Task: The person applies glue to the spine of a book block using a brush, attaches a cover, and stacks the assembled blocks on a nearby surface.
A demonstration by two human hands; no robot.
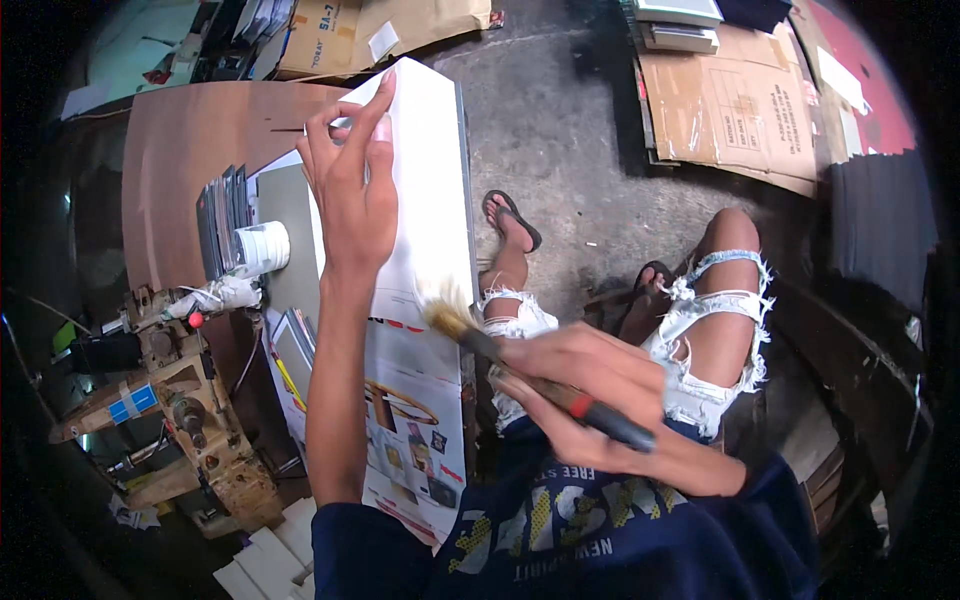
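My right hand grips a brush with a dark handle, a red band and pale bristles. The bristle tips rest on a long white paper sheet and are smeared by motion. Along the sheet's left side, my left hand holds its upper part with bent fingers, the index finger reaching toward the far corner. Beneath the near end of the white sheet lies a printed sheet with colour pictures. A grey board shows left of my left hand.
Left of the work stand a white tub, a row of thin books and a worn machine. A brown wooden board lies farther back. Cardboard sits at the far right. My legs are beside the table's right edge.
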